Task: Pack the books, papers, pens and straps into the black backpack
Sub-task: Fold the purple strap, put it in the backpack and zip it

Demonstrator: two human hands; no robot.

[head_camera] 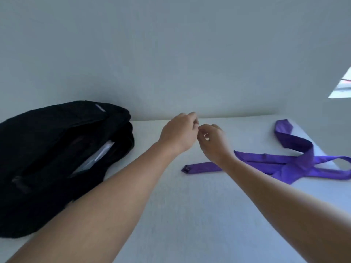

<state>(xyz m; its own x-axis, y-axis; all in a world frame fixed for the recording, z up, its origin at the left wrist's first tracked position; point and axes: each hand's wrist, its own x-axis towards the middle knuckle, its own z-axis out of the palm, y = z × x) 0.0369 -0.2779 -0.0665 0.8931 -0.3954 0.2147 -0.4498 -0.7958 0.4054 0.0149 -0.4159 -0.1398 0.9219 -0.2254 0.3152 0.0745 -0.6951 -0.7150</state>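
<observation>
The white table (190,215) carries everything. My black backpack (47,158) lies at its far left, mouth gaping, pale papers (98,156) showing inside. Right of the backpack, well apart, sprawls 1 purple strap (284,164), crossed over itself in loose loops. It looks light, limp and slick, so I judge gathering it near the crossing beats lifting an end. Between backpack and strap my left hand (179,132) and right hand (212,142) hover with curled fingertips touching; whether they pinch anything I cannot tell.
</observation>
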